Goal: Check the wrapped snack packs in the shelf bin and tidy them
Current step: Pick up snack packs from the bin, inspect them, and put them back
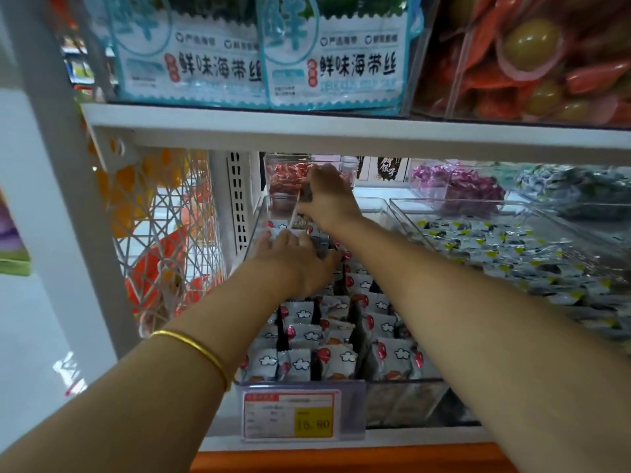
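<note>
The wrapped snack packs (334,360) stand in rows inside the clear bin (403,384) at the shelf's front left corner, behind a price tag (290,414). At the bin's far end the right grip (329,199) pinches a raised pack (305,196) above the rows. The left grip (293,264), fingers spread flat, rests on packs near the bin's left wall.

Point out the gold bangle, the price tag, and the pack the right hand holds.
gold bangle (199,348): head view, band atop the wrist.
price tag (313,424): head view, its yellow patch.
held pack (306,197): head view, dark wrapper face.
</note>
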The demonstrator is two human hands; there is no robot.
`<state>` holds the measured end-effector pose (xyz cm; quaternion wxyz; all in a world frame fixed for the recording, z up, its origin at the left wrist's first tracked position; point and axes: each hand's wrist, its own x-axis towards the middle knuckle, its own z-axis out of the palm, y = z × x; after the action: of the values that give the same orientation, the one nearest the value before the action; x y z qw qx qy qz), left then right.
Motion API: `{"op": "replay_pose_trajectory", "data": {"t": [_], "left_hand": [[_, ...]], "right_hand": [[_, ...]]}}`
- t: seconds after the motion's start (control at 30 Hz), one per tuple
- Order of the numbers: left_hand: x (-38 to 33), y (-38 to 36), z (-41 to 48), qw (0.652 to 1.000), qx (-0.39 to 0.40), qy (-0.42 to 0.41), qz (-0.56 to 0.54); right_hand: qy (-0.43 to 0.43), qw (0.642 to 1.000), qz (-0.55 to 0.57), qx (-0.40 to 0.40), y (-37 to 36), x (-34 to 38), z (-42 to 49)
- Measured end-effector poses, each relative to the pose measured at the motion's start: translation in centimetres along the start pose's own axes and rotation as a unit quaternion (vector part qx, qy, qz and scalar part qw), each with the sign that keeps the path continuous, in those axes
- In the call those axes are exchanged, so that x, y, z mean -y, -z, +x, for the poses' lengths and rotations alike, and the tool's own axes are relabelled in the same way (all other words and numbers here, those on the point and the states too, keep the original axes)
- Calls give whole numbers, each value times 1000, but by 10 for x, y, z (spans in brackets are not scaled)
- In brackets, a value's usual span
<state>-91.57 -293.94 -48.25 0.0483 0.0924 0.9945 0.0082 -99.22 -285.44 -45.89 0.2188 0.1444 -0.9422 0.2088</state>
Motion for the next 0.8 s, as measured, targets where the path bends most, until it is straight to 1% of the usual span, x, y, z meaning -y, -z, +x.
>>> {"op": "replay_pose_trajectory", "data": {"t": [0.1, 0.13, 0.17, 0.23, 0.3, 0.4, 0.47, 0.53, 0.63, 0.7, 0.8], "left_hand": [[-1, 2, -14, 1000, -7, -10, 12], [-1, 2, -20, 1000, -10, -14, 16], [-1, 2, -26, 1000, -13, -19, 18], [-3, 2, -39, 999, -16, -30, 20], [-4, 2, -52, 999, -14, -35, 15], [-5, -3, -71, 999, -25, -47, -1], [-6, -9, -85, 998, -30, -61, -13], [-7, -15, -99, 996, -44, -68, -32], [-7, -22, -113, 992, -95, -55, -69], [-7, -25, -121, 987, -126, -50, -87], [-5, -33, -134, 985, -131, -69, -83]], "right_hand": [[11, 989, -80, 126, -9, 1, 1], [17, 982, -109, 152, -10, 0, 0], [19, 980, -117, 158, -10, -1, -2], [6, 989, -77, 125, -5, -4, -7], [-21, 997, 4, 74, 5, -6, -13], [-39, 992, 112, 38, 21, -7, -34], [-45, 986, 163, 10, 34, -4, -56], [-48, 980, 191, -15, 47, -2, -82], [-51, 974, 218, -42, 64, 6, -125], [-47, 973, 222, -35, 72, 12, -151], [-50, 976, 211, -11, 75, 18, -180]]}}
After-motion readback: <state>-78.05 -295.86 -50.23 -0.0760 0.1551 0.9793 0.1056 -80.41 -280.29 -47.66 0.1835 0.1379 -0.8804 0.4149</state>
